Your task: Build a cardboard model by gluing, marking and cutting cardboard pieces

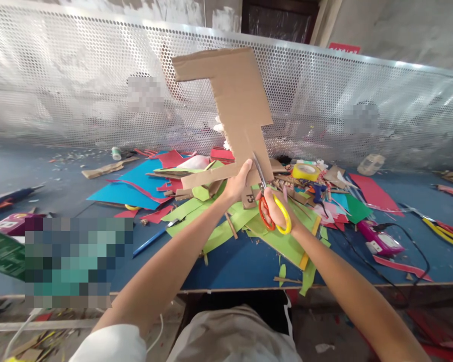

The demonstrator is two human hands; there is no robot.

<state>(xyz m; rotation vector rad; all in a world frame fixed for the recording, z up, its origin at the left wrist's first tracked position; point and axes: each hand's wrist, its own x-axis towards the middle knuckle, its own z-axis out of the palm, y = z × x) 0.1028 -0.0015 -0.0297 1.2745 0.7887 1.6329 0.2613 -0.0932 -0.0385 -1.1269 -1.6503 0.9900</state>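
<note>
A large angular piece of brown cardboard [241,100] stands upright above the table. My left hand [238,183] grips it near its lower edge, thumb on the front face. My right hand [274,208] is closed round the handles of a pair of scissors [286,221], one loop red-orange and the other yellow. The scissor blades point up and lie at the cardboard's lower part, close to my left thumb. A narrow cardboard strip [207,177] sticks out to the left by my left hand. The fingers behind the cardboard are mostly hidden.
Green paper scraps [219,229] spread under my hands. Around them lie blue sheet [136,183], a yellow tape roll [305,171], a blue pen-like cutter [154,240], a purple box with a cable [381,239] and more scissors [443,231]. A perforated metal screen [98,85] borders the back.
</note>
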